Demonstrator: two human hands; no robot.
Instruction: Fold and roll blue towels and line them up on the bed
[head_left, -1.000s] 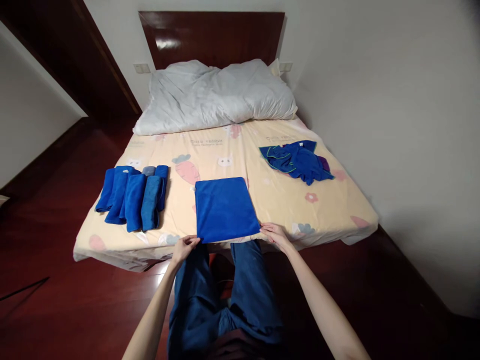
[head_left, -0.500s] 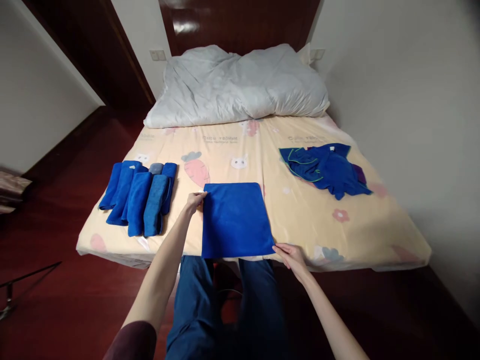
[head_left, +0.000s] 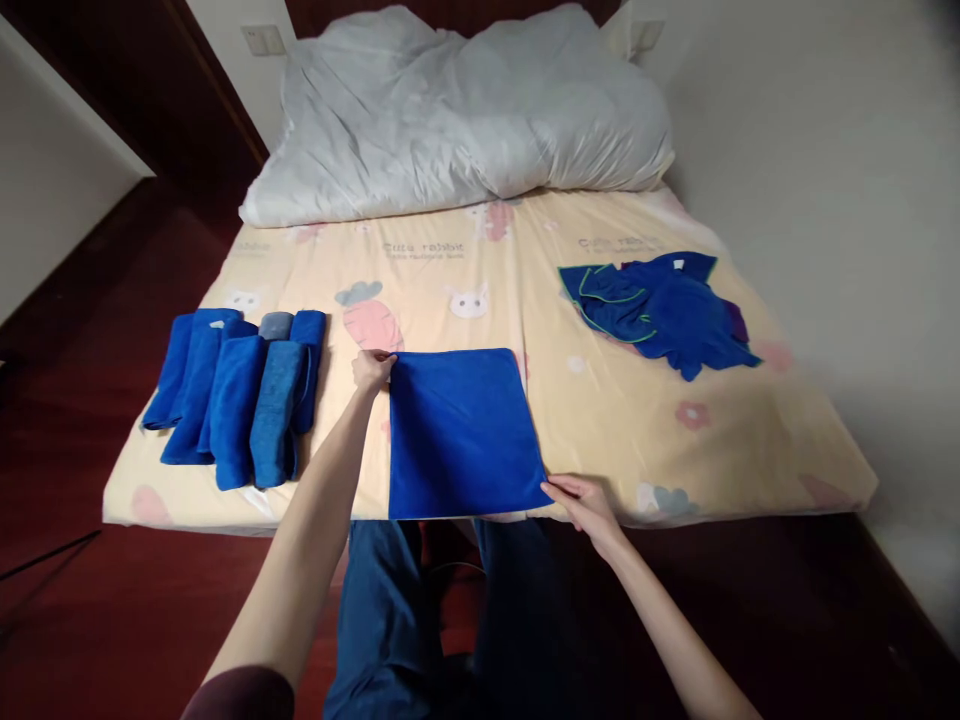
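A blue towel [head_left: 465, 435] lies spread in a near-square at the front edge of the bed, in the middle of the head view. My left hand [head_left: 373, 370] pinches its far left corner, fingers closed on the cloth. At the near right corner, my right hand [head_left: 583, 505] grips the edge between thumb and fingers. Left of the towel lie several rolled blue towels [head_left: 238, 410] side by side, with a greyish one [head_left: 276, 326] at their back. A loose heap of blue cloths [head_left: 686, 310], some with green edging, rests to the right.
The bed [head_left: 615, 430] has a cream sheet printed with rabbits and carrots. A bulky pale quilt [head_left: 465, 110] lies across its far end. A wall [head_left: 810, 180] runs along the right side, and dark red floor [head_left: 60, 430] shows on the left.
My left hand has drawn the towel's far left corner slightly outward, and the cloth there looks a little lifted. My right hand keeps its corner. The camera view has shifted down and closer.
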